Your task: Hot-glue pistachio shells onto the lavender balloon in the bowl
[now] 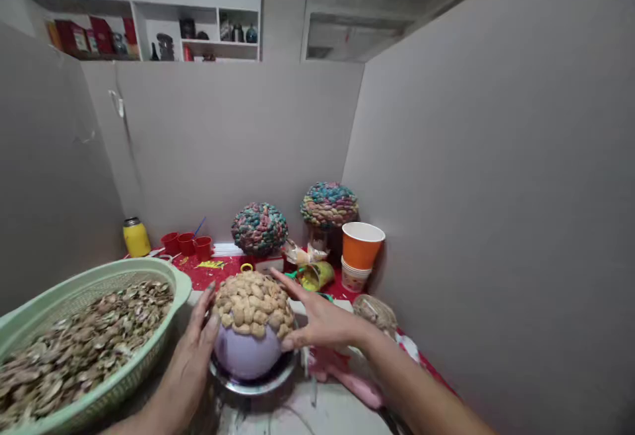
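Note:
A pale purple balloon (248, 354) sits in a shiny metal bowl (253, 389) in front of me. Its upper half is covered with tan peanut shells (252, 299), packed close together, while the lower part is bare. My left hand (191, 355) lies along the balloon's left side, fingers pointing up and touching it. On the opposite side, my right hand (317, 319) spans it, thumb low at the front and fingers reaching over the back edge. Between them the two hands hold the balloon.
At left is a green basket (181, 283) of loose shells. Behind stand red cups (186, 244), a yellow jar (135, 237), two multicoloured shell domes (260, 229) and an orange paper bucket (362, 246). A pink tool (354, 382) lies under my right forearm. Grey panels (486, 177) flank the table.

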### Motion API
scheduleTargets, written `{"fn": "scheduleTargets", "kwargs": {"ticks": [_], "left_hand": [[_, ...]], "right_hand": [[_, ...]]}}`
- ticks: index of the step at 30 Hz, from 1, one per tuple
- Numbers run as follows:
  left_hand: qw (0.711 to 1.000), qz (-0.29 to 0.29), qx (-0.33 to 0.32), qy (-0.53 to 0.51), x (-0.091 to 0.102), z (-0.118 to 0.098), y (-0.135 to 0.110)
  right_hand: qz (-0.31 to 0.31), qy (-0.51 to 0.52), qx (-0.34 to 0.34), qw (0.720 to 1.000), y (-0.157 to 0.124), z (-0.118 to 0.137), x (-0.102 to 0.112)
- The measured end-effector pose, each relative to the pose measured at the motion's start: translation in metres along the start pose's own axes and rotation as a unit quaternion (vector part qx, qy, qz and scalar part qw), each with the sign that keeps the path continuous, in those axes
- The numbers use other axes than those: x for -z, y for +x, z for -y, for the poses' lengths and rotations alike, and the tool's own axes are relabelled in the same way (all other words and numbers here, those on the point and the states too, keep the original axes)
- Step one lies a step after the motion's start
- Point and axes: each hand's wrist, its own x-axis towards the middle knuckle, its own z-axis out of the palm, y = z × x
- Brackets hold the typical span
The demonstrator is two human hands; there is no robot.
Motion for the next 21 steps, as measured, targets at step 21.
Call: {"fn": "scheduleTargets", "kwargs": {"ticks": [21], "left_hand": [[0.986, -0.03, -0.151, 0.066, 0.011, 0.035, -0.019]], "right_hand": [[-0.01, 0.159, 0.051, 0.986, 0.006, -0.017, 0.001]]}}
